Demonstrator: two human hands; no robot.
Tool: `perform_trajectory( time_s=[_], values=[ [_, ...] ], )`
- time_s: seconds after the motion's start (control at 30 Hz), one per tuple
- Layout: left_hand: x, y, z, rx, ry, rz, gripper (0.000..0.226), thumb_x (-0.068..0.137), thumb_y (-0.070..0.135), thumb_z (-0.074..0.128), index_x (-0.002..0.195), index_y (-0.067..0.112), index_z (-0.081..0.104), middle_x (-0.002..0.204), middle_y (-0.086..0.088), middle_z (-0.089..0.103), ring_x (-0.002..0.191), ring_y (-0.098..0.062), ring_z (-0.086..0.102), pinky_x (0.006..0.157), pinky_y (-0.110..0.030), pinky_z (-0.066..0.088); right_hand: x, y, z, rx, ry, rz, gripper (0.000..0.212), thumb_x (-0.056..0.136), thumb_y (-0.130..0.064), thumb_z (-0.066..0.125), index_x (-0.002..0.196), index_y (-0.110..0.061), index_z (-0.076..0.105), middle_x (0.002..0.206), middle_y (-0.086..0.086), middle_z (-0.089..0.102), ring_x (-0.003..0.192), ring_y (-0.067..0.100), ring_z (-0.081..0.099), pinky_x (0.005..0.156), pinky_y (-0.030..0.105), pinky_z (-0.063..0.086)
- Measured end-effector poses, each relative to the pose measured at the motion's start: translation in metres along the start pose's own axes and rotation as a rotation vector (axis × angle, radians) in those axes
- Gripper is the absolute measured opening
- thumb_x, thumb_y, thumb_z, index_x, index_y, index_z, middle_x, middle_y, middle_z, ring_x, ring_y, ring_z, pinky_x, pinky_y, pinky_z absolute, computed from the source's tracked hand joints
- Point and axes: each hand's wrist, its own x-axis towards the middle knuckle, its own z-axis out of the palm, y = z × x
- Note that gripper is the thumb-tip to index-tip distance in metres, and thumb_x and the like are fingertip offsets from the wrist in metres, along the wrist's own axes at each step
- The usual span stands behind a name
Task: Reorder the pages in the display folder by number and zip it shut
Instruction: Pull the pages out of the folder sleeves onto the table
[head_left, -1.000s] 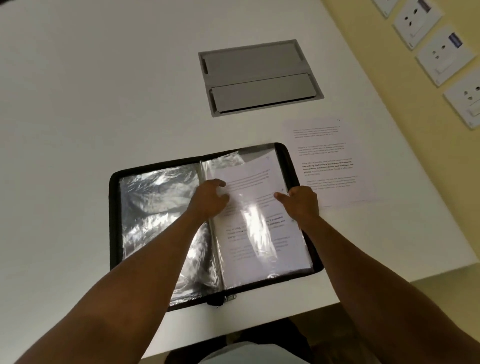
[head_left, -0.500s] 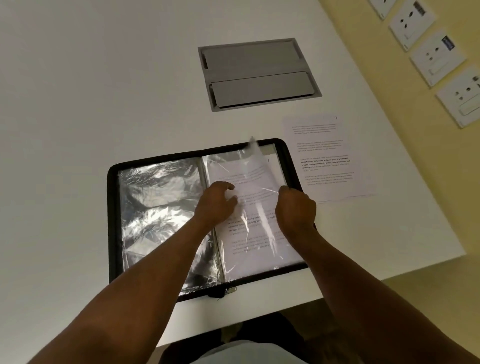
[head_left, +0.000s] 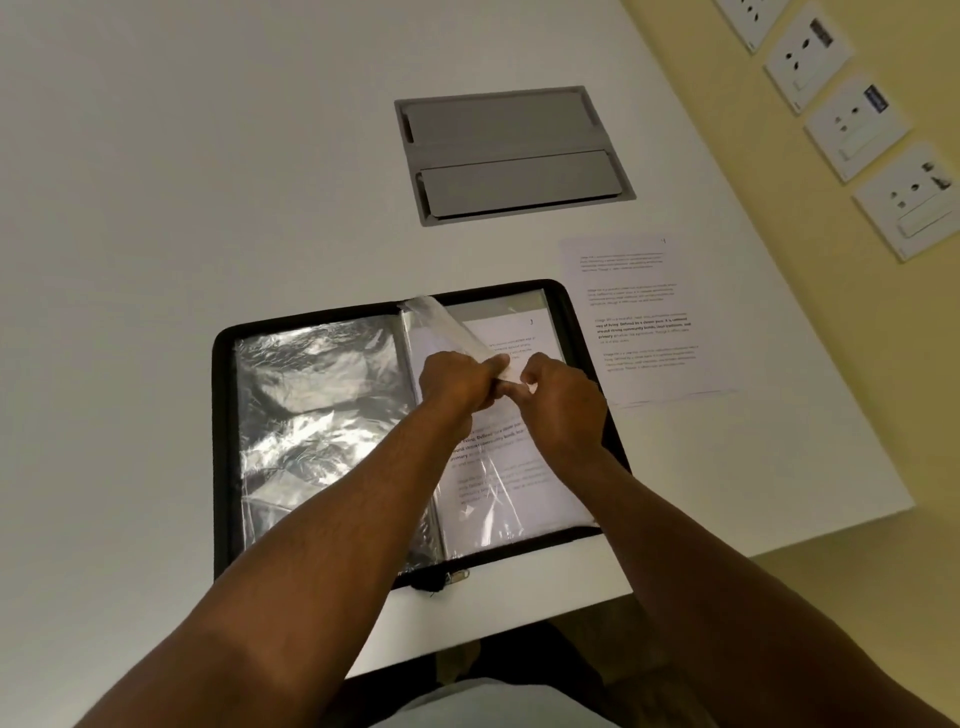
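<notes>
Display folder (head_left: 224, 447) lies open near the table's (head_left: 156, 208) near edge, crinkled empty sleeves on its left half. Both hands meet over the right half: the left hand (head_left: 457, 382) and right hand (head_left: 558, 402) each pinch the lifted plastic sleeve (head_left: 447, 325), which covers part of a printed page (head_left: 519, 338) beneath. A loose page (head_left: 641, 317) lies just right of the folder; a grey hatch (head_left: 511, 153) sits farther off.

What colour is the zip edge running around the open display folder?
Black, all the way round the display folder's border; the head view shows it clearly.
</notes>
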Motion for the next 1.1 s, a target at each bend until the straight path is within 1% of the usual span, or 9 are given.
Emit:
perform_trajectory(
  time_s=[0.23,0.4,0.47,0.57,0.63,0.8,0.97,1.03,1.1],
  values=[
    [-0.002,-0.002,-0.019,0.028,-0.07,0.129,0.04,0.083,0.047,0.07,0.072,0.009,0.063,0.072,-0.009,0.072,0.064,-0.017,0.068,0.07,-0.03,0.056,0.002,0.021,0.004,0.371,-0.034,0.056,0.025,0.087,-0.039,0.068,0.087,-0.014,0.069,0.083,-0.002,0.07,0.067,0.002,0.058,0.065,0.019,0.049],
    [0.0,-0.015,-0.049,-0.005,-0.136,0.195,0.03,0.088,0.036,0.069,0.074,0.01,0.064,0.078,-0.006,0.074,0.071,-0.017,0.069,0.062,-0.028,0.05,0.013,0.042,0.004,0.543,-0.191,0.116,0.02,0.086,-0.036,0.071,0.075,-0.02,0.064,0.073,-0.002,0.069,0.07,0.013,0.068,0.072,0.039,0.06],
    [0.002,-0.02,-0.059,-0.043,-0.107,0.181,0.025,0.091,0.026,0.066,0.072,0.013,0.06,0.084,-0.006,0.074,0.076,-0.02,0.069,0.063,-0.03,0.051,0.015,0.049,0.004,0.582,-0.204,0.134,0.019,0.086,-0.041,0.07,0.082,-0.022,0.065,0.084,-0.005,0.07,0.081,0.01,0.068,0.074,0.035,0.059],
    [0.006,-0.022,-0.082,-0.112,-0.068,0.118,0.016,0.091,0.013,0.063,0.077,0.009,0.057,0.09,-0.012,0.074,0.08,-0.026,0.07,0.07,-0.037,0.054,0.019,0.059,0.004,0.519,-0.203,0.211,0.045,0.085,-0.048,0.068,0.116,-0.016,0.06,0.103,-0.006,0.063,0.09,0.009,0.061,0.066,0.016,0.046],
    [0.008,-0.026,-0.107,-0.147,-0.07,0.075,0.007,0.089,0.007,0.063,0.088,0.003,0.058,0.092,-0.017,0.072,0.082,-0.03,0.069,0.075,-0.039,0.056,0.023,0.067,0.007,0.456,-0.216,0.269,0.056,0.086,-0.053,0.064,0.125,-0.013,0.056,0.109,-0.002,0.062,0.095,0.014,0.06,0.07,0.019,0.045],
    [0.013,-0.06,-0.181,-0.069,0.064,0.002,0.013,0.089,0.001,0.062,0.08,0.01,0.059,0.086,-0.019,0.066,0.068,-0.02,0.066,0.065,-0.03,0.053,0.027,0.089,0.023,0.417,-0.2,0.343,0.038,0.09,-0.036,0.065,0.119,-0.013,0.062,0.113,0.006,0.067,0.104,0.023,0.063,0.093,0.036,0.051],
    [0.02,-0.088,-0.223,0.055,0.29,-0.1,0.004,0.083,0.005,0.069,0.078,0.006,0.068,0.08,-0.021,0.071,0.058,-0.026,0.067,0.049,-0.033,0.056,0.028,0.101,0.029,0.51,-0.199,0.452,0.017,0.09,-0.021,0.066,0.105,-0.014,0.067,0.1,0.006,0.07,0.083,0.018,0.064,0.081,0.031,0.055],
    [0.029,-0.096,-0.23,0.129,0.358,-0.115,0.006,0.075,0.015,0.074,0.08,0.011,0.071,0.084,-0.017,0.073,0.068,-0.027,0.071,0.061,-0.04,0.06,0.029,0.101,0.028,0.536,-0.209,0.488,0.018,0.089,-0.02,0.067,0.105,-0.012,0.068,0.085,0.0,0.066,0.068,0.011,0.059,0.063,0.023,0.049],
    [0.034,-0.097,-0.226,0.349,0.484,-0.102,0.03,0.07,0.02,0.073,0.099,0.012,0.07,0.102,-0.017,0.071,0.093,-0.035,0.069,0.087,-0.045,0.056,0.03,0.1,0.028,0.563,-0.221,0.507,0.02,0.088,-0.022,0.069,0.106,-0.011,0.067,0.08,-0.002,0.063,0.063,0.009,0.056,0.055,0.02,0.044]
  ],
)
